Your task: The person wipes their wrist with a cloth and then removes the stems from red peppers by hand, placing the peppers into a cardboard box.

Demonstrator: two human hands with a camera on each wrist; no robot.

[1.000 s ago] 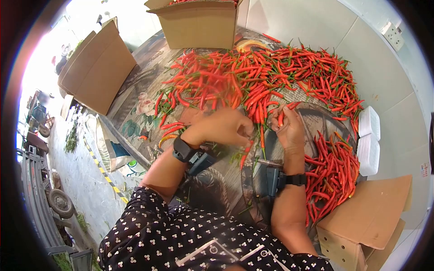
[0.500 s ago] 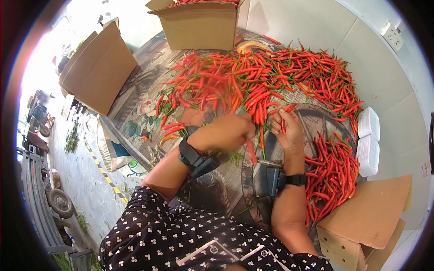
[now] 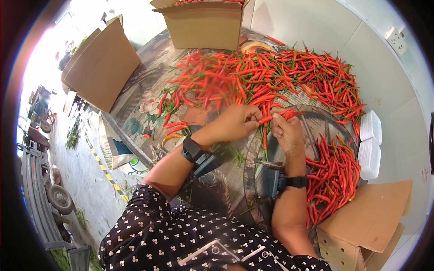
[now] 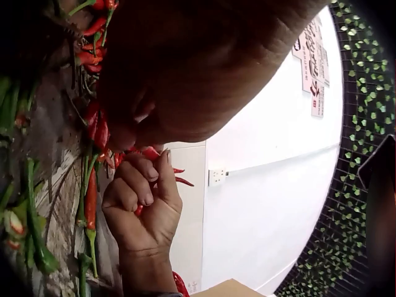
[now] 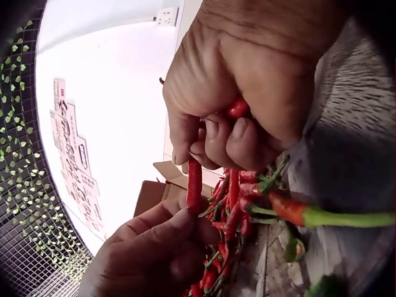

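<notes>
At the near edge of the broad heap of glossy red chillies [image 3: 253, 81], the left hand [image 3: 230, 124] has come up since half a second ago. Then it hung lower and apart, with a pepper pointing down from it. Now its fingertips meet those of the right hand [image 3: 287, 132], which has barely shifted.

Between the two hands, just short of the heap, is one slim red chilli [image 5: 194, 184], smooth-skinned, narrow and nearly straight. The right hand's thumb and forefinger are closed on its upper end. The left hand's thumb and forefinger are curled up against its lower end and pinch it there. The right hand's other fingers [image 5: 238, 143] are folded tight into the palm around a small bunch of red chillies [image 3: 289, 112], whose tips jut out towards the heap.

The heap's peppers are thin, curved and shiny, many with wiry green stalks. Plucked green stems [image 3: 231, 156] litter the table [image 3: 144, 106] on the person's side of the heap. The table is round and covered with a worn flower-patterned cloth. To the right of the heap lies a smaller pile of stemless red chillies [image 3: 334, 176], and beyond that pile stands a stack of white foam trays [image 3: 370, 144]. Behind the heap is an open brown cardboard box [image 3: 203, 25] of matt corrugated board. A flattened cardboard sheet [image 3: 101, 67] leans to the heap's left.
</notes>
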